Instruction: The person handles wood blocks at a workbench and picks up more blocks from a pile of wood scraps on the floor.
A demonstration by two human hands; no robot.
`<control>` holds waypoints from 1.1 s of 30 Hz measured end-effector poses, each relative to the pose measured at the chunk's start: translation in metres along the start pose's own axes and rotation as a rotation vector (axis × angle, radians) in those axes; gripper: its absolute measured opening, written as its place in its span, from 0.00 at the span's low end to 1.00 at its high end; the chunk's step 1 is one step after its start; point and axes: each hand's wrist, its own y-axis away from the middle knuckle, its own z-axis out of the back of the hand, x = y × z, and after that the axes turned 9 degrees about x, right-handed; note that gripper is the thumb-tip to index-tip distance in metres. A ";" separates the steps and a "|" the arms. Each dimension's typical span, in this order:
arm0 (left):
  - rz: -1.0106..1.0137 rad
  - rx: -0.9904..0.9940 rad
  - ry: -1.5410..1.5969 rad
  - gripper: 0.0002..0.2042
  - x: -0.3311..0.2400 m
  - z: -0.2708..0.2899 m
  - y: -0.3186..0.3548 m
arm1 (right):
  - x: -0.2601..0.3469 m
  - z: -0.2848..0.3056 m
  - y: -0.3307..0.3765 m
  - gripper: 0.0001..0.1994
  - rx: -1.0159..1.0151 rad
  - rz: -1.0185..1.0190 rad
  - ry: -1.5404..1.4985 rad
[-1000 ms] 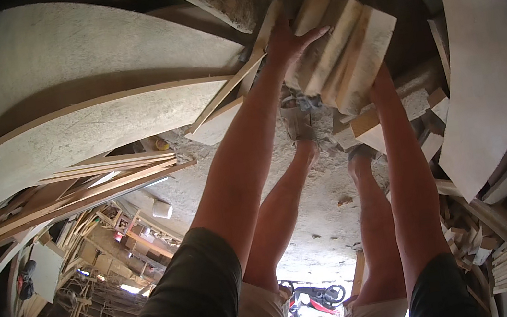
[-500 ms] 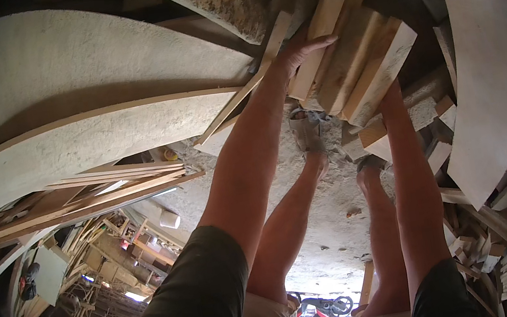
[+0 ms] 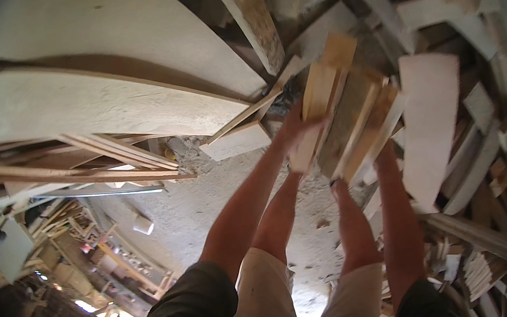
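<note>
A bundle of several short wooden blocks (image 3: 352, 119), side by side and lengthwise, is clasped between my two hands above the floor. My left hand (image 3: 303, 130) presses its left side, the thumb lying across the leftmost block. At the lower right of the bundle is my right hand (image 3: 385, 155); its fingers are hidden by the wood. The blocks are pale to yellowish, one in the middle darker and rougher. Behind the bundle, a flat offcut (image 3: 330, 23) lies among the scrap.
Large curved pale panels (image 3: 126, 99) lean at the left, with long thin strips (image 3: 116, 162) below them. A pale board (image 3: 430, 125) stands at the right amid piled offcuts (image 3: 491, 188). Below is the dusty concrete floor (image 3: 206, 195), with a white cylindrical container (image 3: 143, 225) farther left.
My view has shifted, so more of the scrap pile shows at the top and right. The bundle sits lower in the picture, still between both hands.
</note>
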 end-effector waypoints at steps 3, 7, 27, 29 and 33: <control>0.001 -0.067 0.036 0.39 -0.041 -0.046 0.102 | 0.057 -0.043 0.072 0.35 0.044 -0.002 -0.009; -0.130 -0.189 0.071 0.38 -0.073 -0.098 0.233 | 0.125 -0.101 0.167 0.35 0.189 -0.079 -0.167; -0.566 -0.593 0.531 0.35 -0.016 -0.132 0.770 | 0.139 -0.441 0.508 0.36 0.941 -0.407 0.032; -0.586 -0.667 0.550 0.37 0.021 -0.116 0.834 | 0.094 -0.486 0.543 0.36 1.009 -0.479 0.041; -0.547 -0.822 0.553 0.37 0.071 -0.087 0.974 | 0.002 -0.580 0.618 0.37 1.143 -0.633 0.056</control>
